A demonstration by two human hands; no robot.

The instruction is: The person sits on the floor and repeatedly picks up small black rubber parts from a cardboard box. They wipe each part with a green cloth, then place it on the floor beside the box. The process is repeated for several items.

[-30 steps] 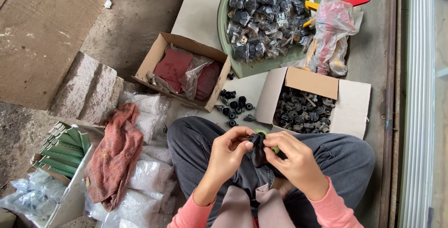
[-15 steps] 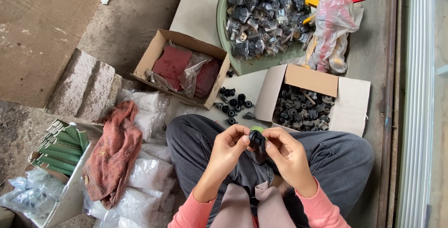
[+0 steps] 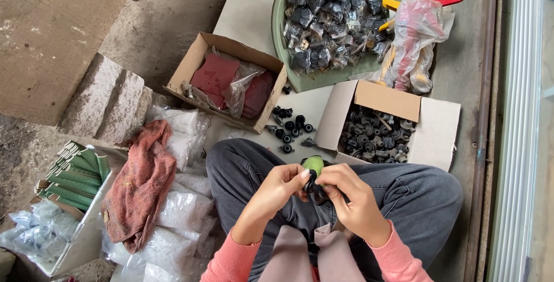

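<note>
- A small black plastic fitting with a green piece is pinched over the lap by the left hand
- It is gripped too by the right hand
- Loose black parts remain on the floor; many fill the open cardboard box, so much seems left

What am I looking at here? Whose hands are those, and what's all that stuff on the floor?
The camera sits on a person's head and looks down, so you see their own lap. The left hand and right hand hold a small black part with a green piece together. Ahead lie loose black parts, a cardboard box of black parts, a green basin of bagged parts, and a box with red sheets. A reddish rag lies on clear plastic bags.
</note>
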